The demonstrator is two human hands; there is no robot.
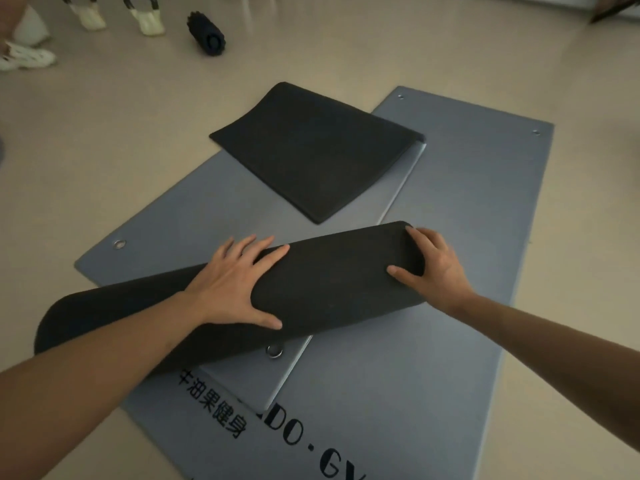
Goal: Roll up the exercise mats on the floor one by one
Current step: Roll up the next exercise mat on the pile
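Note:
A black exercise mat (332,275) lies across the middle, partly rolled into a thick roll; its flat far end (311,150) still lies spread out beyond the roll. My left hand (235,282) presses flat on the roll's left-middle with fingers spread. My right hand (433,265) cups the roll's right end, thumb on top. Under it lie two flat grey mats: one (194,209) angled to the left, and a larger one (467,271) with black lettering near me.
A black ridged foam roller (206,34) lies on the beige floor at the back. Two pale handled weights (117,12) stand at top left. A person's white shoe (24,57) is at the far left edge.

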